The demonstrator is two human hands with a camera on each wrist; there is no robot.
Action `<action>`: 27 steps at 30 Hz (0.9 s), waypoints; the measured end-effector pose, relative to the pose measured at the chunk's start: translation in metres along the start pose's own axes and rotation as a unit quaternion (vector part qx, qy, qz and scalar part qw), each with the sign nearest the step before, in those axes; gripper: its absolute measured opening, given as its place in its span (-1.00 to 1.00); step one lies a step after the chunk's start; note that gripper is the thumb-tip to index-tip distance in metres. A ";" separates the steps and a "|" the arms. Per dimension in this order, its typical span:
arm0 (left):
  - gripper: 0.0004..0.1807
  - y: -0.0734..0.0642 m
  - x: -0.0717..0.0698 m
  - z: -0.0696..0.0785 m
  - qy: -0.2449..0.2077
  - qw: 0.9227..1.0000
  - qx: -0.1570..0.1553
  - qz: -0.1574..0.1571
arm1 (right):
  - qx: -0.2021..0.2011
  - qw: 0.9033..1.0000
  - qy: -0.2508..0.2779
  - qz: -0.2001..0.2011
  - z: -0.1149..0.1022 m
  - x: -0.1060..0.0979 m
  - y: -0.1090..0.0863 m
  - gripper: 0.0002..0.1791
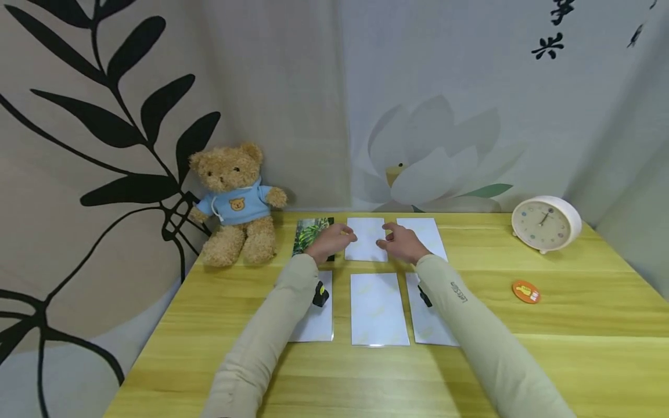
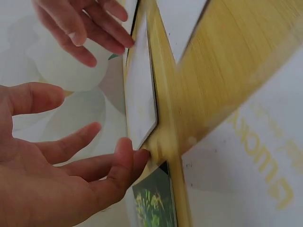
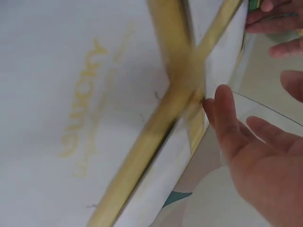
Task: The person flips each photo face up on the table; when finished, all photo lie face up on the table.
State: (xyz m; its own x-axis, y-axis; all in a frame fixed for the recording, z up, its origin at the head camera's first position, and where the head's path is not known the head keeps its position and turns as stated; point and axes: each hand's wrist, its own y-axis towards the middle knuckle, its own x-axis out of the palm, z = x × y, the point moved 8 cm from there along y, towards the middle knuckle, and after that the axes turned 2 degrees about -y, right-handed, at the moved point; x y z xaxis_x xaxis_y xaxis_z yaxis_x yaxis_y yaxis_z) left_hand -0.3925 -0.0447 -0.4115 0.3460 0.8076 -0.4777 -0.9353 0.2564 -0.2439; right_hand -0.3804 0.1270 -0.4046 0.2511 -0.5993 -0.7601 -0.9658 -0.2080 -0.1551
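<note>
My left hand (image 1: 330, 241) is at the back row of photo prints, over the edge of one showing green plants (image 1: 308, 231). Across from it, my right hand (image 1: 403, 242) hovers between the middle white-backed print (image 1: 363, 248) and the right one (image 1: 427, 231). Both hands have loosely bent, spread fingers with nothing between them, as the wrist views also show. In the front row lie three more white prints: a left one (image 1: 320, 319) partly under my left sleeve, a middle one (image 1: 378, 310), and a right one (image 1: 431, 325) partly hidden by my right sleeve. Faint yellow lettering marks the white sides.
A teddy bear (image 1: 237, 203) in a blue top sits at the back left of the wooden table (image 1: 366, 383). On the right stand a round white clock (image 1: 546, 223) and, nearer, a flat orange disc (image 1: 526, 292). A printed curtain (image 1: 292, 104) hangs behind the table.
</note>
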 end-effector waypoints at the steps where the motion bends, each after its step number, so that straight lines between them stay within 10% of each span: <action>1: -0.49 0.001 0.001 0.000 0.004 1.000 -0.002 0.000 | 0.001 1.000 0.000 -0.003 0.002 0.002 0.000 -0.31; 15: -0.48 0.005 -0.007 0.001 -0.093 0.995 0.020 0.041 | -0.041 0.998 -0.044 -0.016 -0.011 0.014 0.002 -0.26; 27: -0.52 0.008 -0.010 0.005 -0.228 0.970 0.065 0.055 | -0.078 0.994 -0.069 0.013 -0.025 0.018 0.008 -0.31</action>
State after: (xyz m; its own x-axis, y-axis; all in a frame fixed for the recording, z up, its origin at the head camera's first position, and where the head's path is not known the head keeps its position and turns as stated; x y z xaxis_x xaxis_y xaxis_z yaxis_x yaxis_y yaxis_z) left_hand -0.4039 -0.0480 -0.4045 0.2030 0.9770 -0.0647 -0.9762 0.1968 -0.0911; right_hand -0.3819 0.0956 -0.4039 0.2045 -0.4964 -0.8437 -0.9470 -0.3183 -0.0422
